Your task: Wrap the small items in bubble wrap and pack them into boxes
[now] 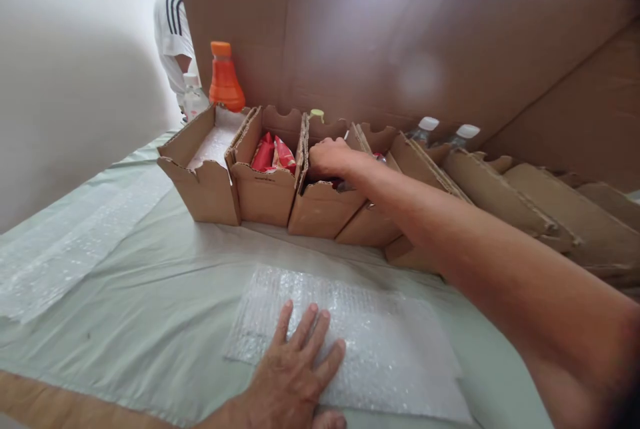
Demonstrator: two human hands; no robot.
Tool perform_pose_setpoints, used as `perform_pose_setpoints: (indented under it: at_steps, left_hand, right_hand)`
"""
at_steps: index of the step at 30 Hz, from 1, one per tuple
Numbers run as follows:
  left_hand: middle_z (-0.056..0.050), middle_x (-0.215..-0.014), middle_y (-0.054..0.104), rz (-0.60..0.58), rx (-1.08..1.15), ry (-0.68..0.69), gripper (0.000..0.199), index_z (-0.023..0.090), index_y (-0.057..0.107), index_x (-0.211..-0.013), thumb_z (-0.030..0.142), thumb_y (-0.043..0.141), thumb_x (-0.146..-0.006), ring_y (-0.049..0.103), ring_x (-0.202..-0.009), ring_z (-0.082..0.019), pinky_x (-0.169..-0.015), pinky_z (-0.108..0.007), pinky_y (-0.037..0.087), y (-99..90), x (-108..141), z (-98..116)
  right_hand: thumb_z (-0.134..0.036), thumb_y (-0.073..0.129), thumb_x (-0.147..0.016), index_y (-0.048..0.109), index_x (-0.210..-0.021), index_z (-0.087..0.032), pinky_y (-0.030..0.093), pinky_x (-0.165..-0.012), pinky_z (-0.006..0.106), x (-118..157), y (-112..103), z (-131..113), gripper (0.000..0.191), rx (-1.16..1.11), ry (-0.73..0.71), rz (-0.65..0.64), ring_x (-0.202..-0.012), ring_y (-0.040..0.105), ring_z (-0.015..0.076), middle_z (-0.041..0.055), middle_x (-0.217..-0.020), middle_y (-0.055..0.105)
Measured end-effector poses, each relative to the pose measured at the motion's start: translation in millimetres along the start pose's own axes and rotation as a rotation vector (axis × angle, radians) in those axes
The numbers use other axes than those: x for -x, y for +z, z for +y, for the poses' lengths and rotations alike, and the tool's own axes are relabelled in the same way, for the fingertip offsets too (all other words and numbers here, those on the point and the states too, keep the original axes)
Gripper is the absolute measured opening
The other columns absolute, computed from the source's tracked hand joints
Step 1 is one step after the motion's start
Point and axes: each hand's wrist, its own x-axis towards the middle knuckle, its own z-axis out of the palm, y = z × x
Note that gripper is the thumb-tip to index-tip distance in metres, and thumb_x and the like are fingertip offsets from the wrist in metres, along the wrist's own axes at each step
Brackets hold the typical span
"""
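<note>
My left hand (295, 369) lies with its fingers spread on a sheet of bubble wrap (385, 356) at the front of the cloth-covered table (165, 302). My right hand (330, 157) reaches into the third cardboard bin (325, 210) from the left. Its fingers point down inside, hidden by the bin and the hand itself, so anything they hold cannot be seen. Red packets (274, 153) stand in the second bin (265, 196), just left of that hand. Folded bubble wrap (220, 136) fills the leftmost bin (207, 192).
More cardboard bins (530, 192) lean in a row to the right. Behind the row are an orange bottle (227, 79), white-capped bottles (427, 126) and a tall cardboard wall (375, 42). Another bubble wrap strip (65, 242) lies left. A person in a white shirt (171, 22) stands at the back left.
</note>
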Motion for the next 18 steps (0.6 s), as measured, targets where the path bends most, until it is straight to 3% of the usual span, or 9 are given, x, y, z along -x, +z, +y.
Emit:
perform_pose_setpoints:
  at_steps: [3, 6, 9, 11, 14, 16, 18]
  left_hand:
    - [-0.025, -0.169, 0.016, -0.011, 0.020, -0.012, 0.081, 0.020, 0.031, -0.161, 0.069, 0.043, -0.098, 0.011, -0.157, -0.048, -0.118, -0.081, 0.008, -2.1, -1, 1]
    - [-0.024, -0.169, 0.018, 0.000, 0.037, -0.026, 0.078, 0.021, 0.034, -0.160, 0.067, 0.045, -0.098, 0.014, -0.157, -0.048, -0.119, -0.081, 0.007, -8.2, 0, 4]
    - [-0.023, -0.168, 0.027, 0.061, 0.079, -0.025, 0.073, 0.021, 0.041, -0.157, 0.063, 0.050, -0.098, 0.017, -0.157, -0.045, -0.121, -0.077, 0.007, -14.5, 2, 5]
    - [-0.021, -0.167, 0.031, 0.185, 0.139, -0.025, 0.071, 0.022, 0.048, -0.153, 0.058, 0.061, -0.093, 0.017, -0.157, -0.045, -0.123, -0.075, 0.005, -18.4, 4, 7]
    - [-0.017, -0.166, 0.037, 0.499, 0.385, -0.063, 0.068, 0.026, 0.054, -0.148, 0.049, 0.073, -0.086, 0.022, -0.157, -0.044, -0.124, -0.073, 0.006, -27.1, 8, 16]
    - [-0.015, -0.161, 0.045, 0.686, 0.740, -0.107, 0.071, 0.030, 0.052, -0.149, 0.050, 0.075, -0.085, 0.035, -0.152, -0.041, -0.124, -0.067, 0.021, -34.9, 10, 28]
    - [-0.015, -0.152, 0.055, 0.790, 1.179, -0.127, 0.078, 0.029, 0.049, -0.151, 0.057, 0.076, -0.083, 0.050, -0.142, -0.039, -0.116, -0.059, 0.040, -41.8, 10, 42]
  right_hand:
    - [-0.017, 0.078, -0.070, 0.078, -0.081, -0.014, 0.047, -0.099, 0.057, -4, 2, 1, 0.012, -0.026, 0.093, -0.003, -0.110, 0.066, 0.0407, 0.0175, -0.092, 0.075]
    - [-0.016, 0.065, -0.080, 0.077, -0.093, -0.012, 0.051, -0.093, 0.049, 19, -22, 8, 0.018, -0.061, 0.173, 0.101, -0.102, 0.068, 0.0336, 0.0164, -0.096, 0.075]
    - [-0.022, 0.057, -0.087, 0.074, -0.095, -0.013, 0.053, -0.080, 0.039, 70, -53, 13, 0.021, -0.259, 0.153, 0.368, -0.088, 0.068, 0.0250, 0.0115, -0.095, 0.074]
    - [-0.026, 0.061, -0.085, 0.071, -0.086, -0.015, 0.053, -0.075, 0.036, 116, -61, 10, 0.015, -0.428, 0.087, 0.534, -0.079, 0.067, 0.0221, 0.0078, -0.087, 0.073]
    - [-0.025, 0.063, -0.086, 0.065, -0.078, -0.018, 0.054, -0.085, 0.040, 190, -43, -6, 0.010, -0.477, -0.077, 0.642, -0.096, 0.070, 0.0255, 0.0097, -0.102, 0.075]
    - [-0.021, 0.061, -0.089, 0.065, -0.082, -0.018, 0.050, -0.096, 0.046, 235, -15, -23, 0.009, -0.365, -0.207, 0.699, -0.118, 0.065, 0.0295, 0.0159, -0.129, 0.069]
    - [-0.019, 0.060, -0.092, 0.066, -0.087, -0.017, 0.047, -0.102, 0.052, 273, 16, -42, 0.008, -0.240, -0.325, 0.689, -0.129, 0.059, 0.0328, 0.0201, -0.145, 0.059]
